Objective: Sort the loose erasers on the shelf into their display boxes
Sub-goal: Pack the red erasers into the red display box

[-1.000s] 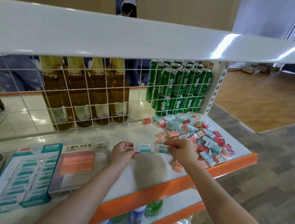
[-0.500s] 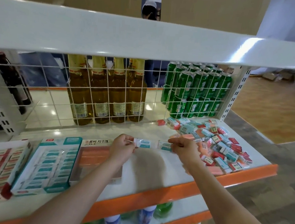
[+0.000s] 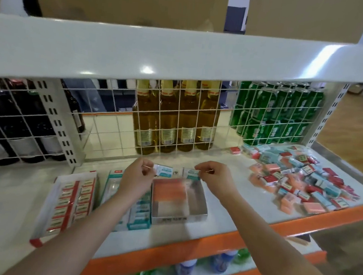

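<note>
White metal shelf (image 3: 227,180) (orange-edged), wood floor (image 3: 351,124) beyond; teal-labelled white erasers (image 3: 165,171) pinched by left hand (image 3: 137,177), right hand (image 3: 215,179), above clear orange-eraser box (image 3: 179,199).

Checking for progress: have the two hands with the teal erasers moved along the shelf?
Yes. Both hands shifted left, from beside the loose pile to above the orange-eraser box.

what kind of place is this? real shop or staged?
Likely a shop aisle, perhaps a mock one: retail gondola shelf with orange edge, bottles and green cans behind a wire grid, erasers in display boxes. Cardboard panels behind hint it is staged.
</note>
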